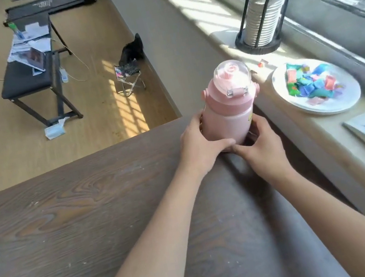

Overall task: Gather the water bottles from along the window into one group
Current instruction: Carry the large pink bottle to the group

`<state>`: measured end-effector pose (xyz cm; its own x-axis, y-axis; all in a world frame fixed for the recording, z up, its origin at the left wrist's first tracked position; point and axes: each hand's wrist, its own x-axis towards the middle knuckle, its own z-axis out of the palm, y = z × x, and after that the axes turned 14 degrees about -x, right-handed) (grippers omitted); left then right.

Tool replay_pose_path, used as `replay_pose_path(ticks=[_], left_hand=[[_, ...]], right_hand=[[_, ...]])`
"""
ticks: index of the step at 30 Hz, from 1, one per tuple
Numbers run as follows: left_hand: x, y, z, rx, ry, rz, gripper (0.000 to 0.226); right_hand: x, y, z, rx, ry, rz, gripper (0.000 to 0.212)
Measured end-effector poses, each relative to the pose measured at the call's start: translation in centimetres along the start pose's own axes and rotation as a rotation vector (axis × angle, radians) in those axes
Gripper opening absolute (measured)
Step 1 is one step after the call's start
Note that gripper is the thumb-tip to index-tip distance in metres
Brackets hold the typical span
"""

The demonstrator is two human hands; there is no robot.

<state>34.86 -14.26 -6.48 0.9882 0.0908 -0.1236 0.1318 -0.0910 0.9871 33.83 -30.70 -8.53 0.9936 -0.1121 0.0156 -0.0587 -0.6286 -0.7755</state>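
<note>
Head view shows both hands wrapped around a pink water bottle point(228, 115), left hand point(198, 146) on one side, right hand point(262, 148) on the other. It stands upright at the brown table's point(71, 231) far corner, near a white plate point(341, 105) of bright candy point(308, 84) on the windowsill.

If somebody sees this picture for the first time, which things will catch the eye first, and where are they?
First the pink water bottle with its clear domed lid, upright at the far corner of the dark wooden table, gripped low between the left hand and the right hand. Next, on the sunlit windowsill to the right, a white plate of bright candy wrappers, and behind it a tall stack of paper cups in a black wire holder.
</note>
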Motion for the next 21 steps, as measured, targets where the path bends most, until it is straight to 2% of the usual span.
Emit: replay_pose_path(ticks=[5, 8, 21], left_hand=[[-0.9, -0.2, -2.5, -0.085, 0.065, 0.027, 0.103], [-1.8, -0.6, -5.8, -0.121, 0.129, 0.053, 0.102], [-9.9, -2.5, -29.2, -0.144, 0.518, 0.028, 0.098]], right_hand=[[-0.6, -2.0, 1.7, 0.027, -0.053, -0.002, 0.082], [-1.2, -4.5, 3.9, 0.059, -0.096, -0.032, 0.08], [-7.6, -19.7, 21.4, 0.119, -0.428, -0.275, 0.085]])
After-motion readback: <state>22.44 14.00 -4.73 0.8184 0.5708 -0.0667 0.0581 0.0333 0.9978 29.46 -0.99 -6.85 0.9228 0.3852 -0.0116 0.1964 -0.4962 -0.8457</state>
